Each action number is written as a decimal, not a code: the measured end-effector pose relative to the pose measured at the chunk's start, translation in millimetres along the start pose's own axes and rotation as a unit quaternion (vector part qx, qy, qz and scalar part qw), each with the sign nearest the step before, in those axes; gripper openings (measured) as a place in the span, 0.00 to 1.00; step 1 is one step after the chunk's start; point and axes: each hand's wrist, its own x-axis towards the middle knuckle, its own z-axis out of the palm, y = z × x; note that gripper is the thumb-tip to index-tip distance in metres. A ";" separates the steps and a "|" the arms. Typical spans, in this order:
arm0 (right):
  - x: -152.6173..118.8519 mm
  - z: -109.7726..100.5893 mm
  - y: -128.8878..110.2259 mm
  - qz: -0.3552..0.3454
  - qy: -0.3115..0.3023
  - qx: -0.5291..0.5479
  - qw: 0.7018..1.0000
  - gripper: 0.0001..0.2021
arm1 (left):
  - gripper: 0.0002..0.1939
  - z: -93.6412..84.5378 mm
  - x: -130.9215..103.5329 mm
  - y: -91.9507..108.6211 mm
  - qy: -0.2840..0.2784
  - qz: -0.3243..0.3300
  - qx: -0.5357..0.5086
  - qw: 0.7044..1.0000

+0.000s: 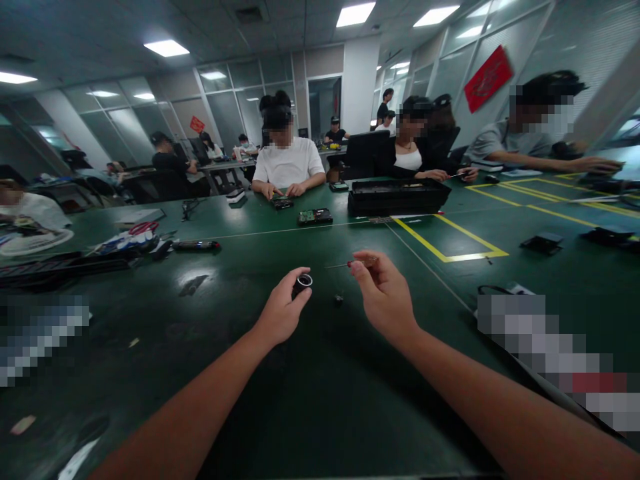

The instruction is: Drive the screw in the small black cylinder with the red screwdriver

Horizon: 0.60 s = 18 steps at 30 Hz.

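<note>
My left hand (281, 308) is closed around a small black cylinder with a pale ring (303, 283) on its end, perhaps a lens; its ring faces up toward me. Held in my right hand (385, 297) is a screwdriver (341, 266), its thin metal shaft pointing left and a red collar by the fingers. Much of its handle is hidden in the grip. The screwdriver tip and the cylinder are apart. Between the two hands a small dark piece (339, 301) lies on the green table (310, 400).
Across the table, a person (289, 163) handles a circuard-like part near a green circuit board (315, 216). A long black tray (399, 197) stands right of it. A marker (197, 245) and tools lie left. Yellow tape (445, 257) marks the right, with black parts (541, 243) beyond.
</note>
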 end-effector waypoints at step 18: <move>-0.6 -1.3 -5.5 -0.166 0.005 -0.126 0.978 0.10 | 0.16 41.0 26.1 29.6 -0.217 0.050 0.290 0.931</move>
